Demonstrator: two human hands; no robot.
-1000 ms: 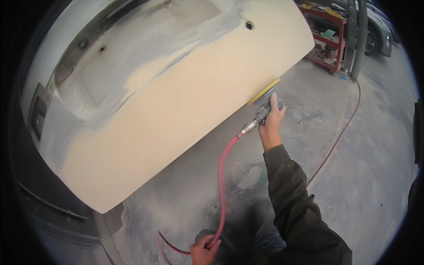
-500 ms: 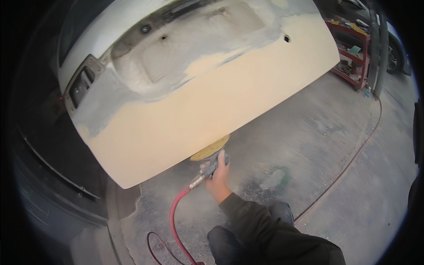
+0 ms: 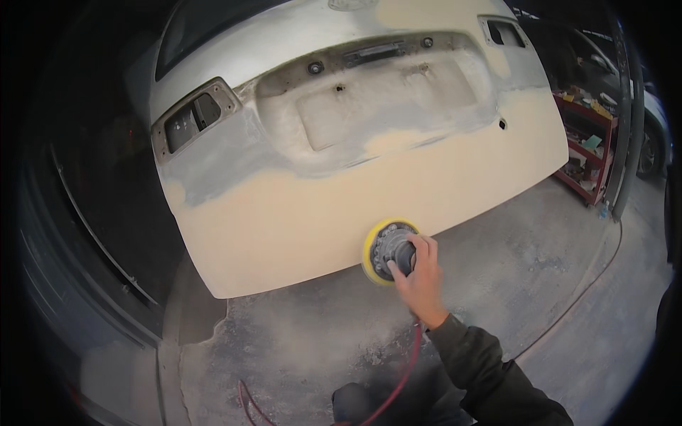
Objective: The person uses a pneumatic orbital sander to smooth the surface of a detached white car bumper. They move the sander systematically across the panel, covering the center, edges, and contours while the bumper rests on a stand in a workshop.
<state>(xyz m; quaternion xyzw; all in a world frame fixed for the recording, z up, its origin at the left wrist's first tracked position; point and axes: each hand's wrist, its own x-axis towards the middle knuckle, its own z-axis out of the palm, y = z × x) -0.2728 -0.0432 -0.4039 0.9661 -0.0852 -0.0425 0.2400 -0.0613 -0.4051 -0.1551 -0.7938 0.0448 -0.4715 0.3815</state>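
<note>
My right hand [image 3: 422, 282] comes in from the lower right in a dark sleeve, its fingers wrapped round the grey body of a round air sander [image 3: 390, 246]. The sander's yellow-rimmed pad overlaps the lower edge of a car tailgate [image 3: 298, 220]; whether it touches the surface is hard to tell. Cream filler covers the tailgate's lower part, with grey sanded patches and bare metal above. From beneath my hand a red hose [image 3: 410, 369] curves down toward the lower edge. My left hand is out of view.
A red tool cart [image 3: 588, 145] loaded with small items stands at the right, beside dark posts [image 3: 624, 121] and another car. A thin hose [image 3: 593, 280] runs along the dusty concrete floor [image 3: 284, 355]. Dark panels with a metal rail [image 3: 89, 220] line the left side.
The sander has come up from below the tailgate's lower edge and turned, so its back now faces me. My view has shifted, showing more of the tailgate's top and right.
</note>
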